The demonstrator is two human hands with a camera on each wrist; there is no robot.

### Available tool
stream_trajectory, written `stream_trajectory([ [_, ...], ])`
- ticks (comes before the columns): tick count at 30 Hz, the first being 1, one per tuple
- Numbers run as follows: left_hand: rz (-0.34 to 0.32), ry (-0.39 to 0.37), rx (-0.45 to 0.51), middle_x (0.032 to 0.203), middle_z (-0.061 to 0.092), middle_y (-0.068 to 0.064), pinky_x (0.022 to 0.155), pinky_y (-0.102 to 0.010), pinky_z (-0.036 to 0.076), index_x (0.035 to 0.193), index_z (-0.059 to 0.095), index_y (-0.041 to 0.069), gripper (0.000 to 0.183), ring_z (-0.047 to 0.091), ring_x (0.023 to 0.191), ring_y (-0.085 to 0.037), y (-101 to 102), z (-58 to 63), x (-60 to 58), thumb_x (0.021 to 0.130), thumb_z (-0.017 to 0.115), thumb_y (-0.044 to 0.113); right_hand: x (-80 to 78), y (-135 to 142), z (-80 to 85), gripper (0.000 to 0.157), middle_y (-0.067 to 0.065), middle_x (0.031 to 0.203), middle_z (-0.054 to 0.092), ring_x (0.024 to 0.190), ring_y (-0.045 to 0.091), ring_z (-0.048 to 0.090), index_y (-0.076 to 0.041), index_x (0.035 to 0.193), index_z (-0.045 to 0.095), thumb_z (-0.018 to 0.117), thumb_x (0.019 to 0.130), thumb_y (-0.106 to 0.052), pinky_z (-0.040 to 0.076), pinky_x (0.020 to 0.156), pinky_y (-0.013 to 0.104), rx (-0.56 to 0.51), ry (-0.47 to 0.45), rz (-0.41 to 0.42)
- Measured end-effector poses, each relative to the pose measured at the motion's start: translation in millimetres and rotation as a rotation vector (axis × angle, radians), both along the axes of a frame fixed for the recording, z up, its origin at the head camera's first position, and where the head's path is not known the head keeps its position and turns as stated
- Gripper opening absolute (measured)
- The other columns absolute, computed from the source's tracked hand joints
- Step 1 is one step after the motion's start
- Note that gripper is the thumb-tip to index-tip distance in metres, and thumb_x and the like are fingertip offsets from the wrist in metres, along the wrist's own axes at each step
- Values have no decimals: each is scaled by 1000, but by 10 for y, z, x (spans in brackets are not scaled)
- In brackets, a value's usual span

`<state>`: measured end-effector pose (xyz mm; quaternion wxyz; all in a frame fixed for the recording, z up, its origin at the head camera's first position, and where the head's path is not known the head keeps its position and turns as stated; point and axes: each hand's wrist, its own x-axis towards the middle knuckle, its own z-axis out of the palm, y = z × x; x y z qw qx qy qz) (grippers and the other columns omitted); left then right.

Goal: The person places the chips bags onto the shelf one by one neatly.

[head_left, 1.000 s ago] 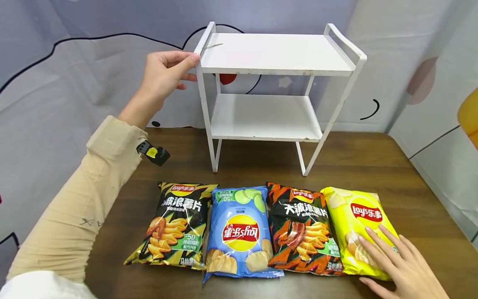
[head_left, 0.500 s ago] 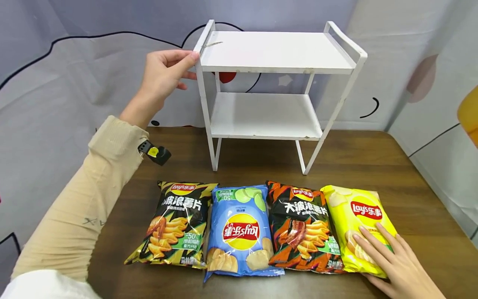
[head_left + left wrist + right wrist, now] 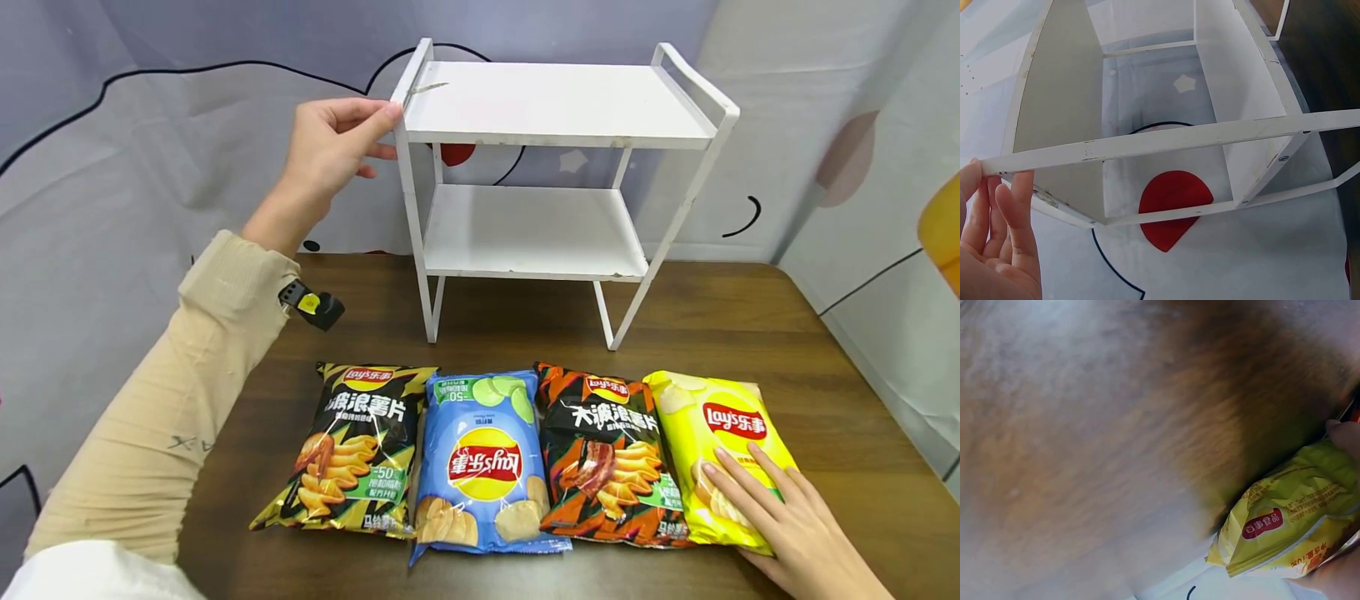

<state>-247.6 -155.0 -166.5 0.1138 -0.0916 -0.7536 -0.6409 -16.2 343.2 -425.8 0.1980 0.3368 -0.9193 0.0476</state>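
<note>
My left hand (image 3: 326,158) pinches the upper left front corner of a white two-tier rack (image 3: 555,100). The left wrist view shows its thumb and fingers on either side of the white metal bar (image 3: 1154,142). On the table's right, my right hand (image 3: 795,521) rests on a yellow bag of potato chips (image 3: 712,433), fingers laid nearly straight across its lower half. The thumb is mostly hidden by the bag's bottom edge in the head view. In the right wrist view the yellow bag's printed back (image 3: 1297,519) shows, with parts of the hand at two sides.
Left of the yellow bag lie a black-and-red chip bag (image 3: 611,458), a blue chip bag (image 3: 487,458) and a black-and-gold chip bag (image 3: 352,450) in a row. The rack stands behind them on the brown wooden table (image 3: 780,333), before a patterned cloth backdrop (image 3: 187,150).
My right hand has shifted slightly left and up over the yellow bag, and its thumb has slipped mostly out of sight. The left hand keeps its hold on the rack.
</note>
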Motion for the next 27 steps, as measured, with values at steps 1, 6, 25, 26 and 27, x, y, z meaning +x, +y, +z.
stream_trajectory([
  [1, 0, 2, -1, 89, 70, 8, 50, -19, 47, 107, 73, 8, 29, 70, 67, -8, 2, 0, -1, 85, 74, 27, 1, 2, 0, 74, 7, 154, 35, 150, 22, 8, -13, 142, 47, 18, 95, -63, -10, 121, 29, 3, 3, 1],
  [6, 2, 7, -4, 89, 70, 8, 51, -20, 47, 107, 73, 9, 28, 69, 67, -8, 9, -7, -1, 85, 74, 27, 1, 28, 20, 73, 10, 153, 37, 150, 24, 8, -13, 143, 45, 55, 83, -53, -12, 120, 31, 40, 3, 17],
  [25, 6, 20, -1, 90, 69, 9, 53, -21, 46, 101, 74, 12, 22, 69, 68, -8, 31, -19, -9, 86, 73, 28, -61, -30, 175, 59, 7, 132, 60, 140, 34, 36, -13, 128, 61, 19, 86, -14, 12, 124, 30, -113, 213, 23],
  [26, 5, 19, -1, 90, 69, 9, 54, -21, 46, 101, 74, 12, 21, 69, 68, -8, 31, -20, -12, 86, 73, 28, -61, -34, 191, 59, 6, 132, 60, 141, 32, 36, -14, 128, 62, 19, 87, -14, 12, 124, 29, -116, 219, 16],
  [27, 3, 19, 2, 90, 69, 9, 54, -21, 46, 101, 74, 12, 21, 69, 68, -8, 32, -20, -15, 86, 73, 28, -63, -35, 208, 58, 5, 132, 60, 142, 30, 36, -15, 128, 62, 19, 88, -15, 11, 124, 28, -116, 220, 7],
])
